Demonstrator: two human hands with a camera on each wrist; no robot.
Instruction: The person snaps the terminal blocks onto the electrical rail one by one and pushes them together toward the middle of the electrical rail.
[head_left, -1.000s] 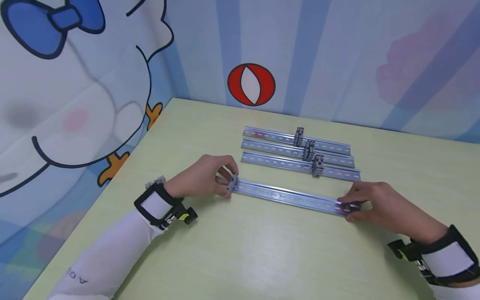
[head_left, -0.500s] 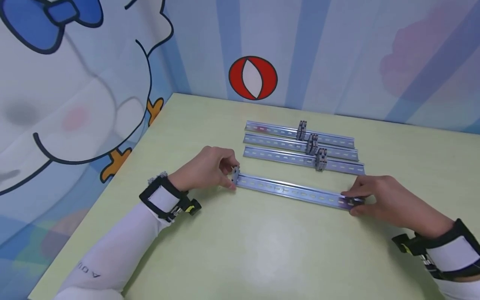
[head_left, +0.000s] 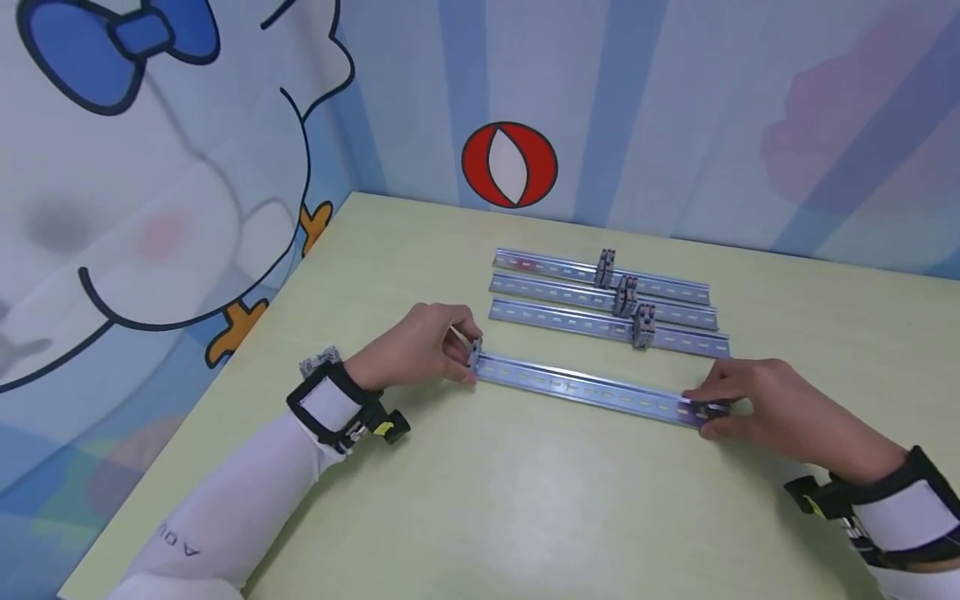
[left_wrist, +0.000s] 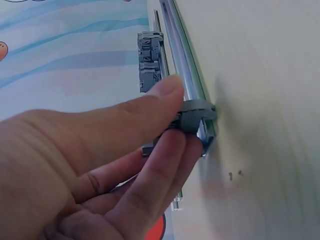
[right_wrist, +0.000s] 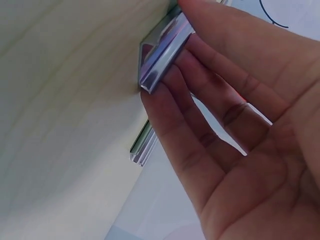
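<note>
A slotted metal DIN rail (head_left: 570, 387) lies across the table nearest me. My left hand (head_left: 412, 346) pinches a small grey terminal block (left_wrist: 192, 117) between thumb and fingers at the rail's left end. In the left wrist view the block sits right at the rail's end, its rounded side toward the table. At the opposite end, my right hand (head_left: 780, 408) grips the rail with thumb and fingers on its two long edges. The right wrist view shows the rail's bare cut end (right_wrist: 147, 85) between those fingers.
Beyond the held rail lie three parallel DIN rails, the nearest (head_left: 558, 315), the middle (head_left: 543, 289) and the farthest (head_left: 555, 264). Each carries grey terminal blocks (head_left: 642, 326) right of its middle. A printed wall (head_left: 675, 125) borders the table (head_left: 487, 500) at the back and left.
The terminal block in my left hand has turned from leaning to more upright at the rail's end. My right hand keeps its grip; the head view has shifted slightly.
</note>
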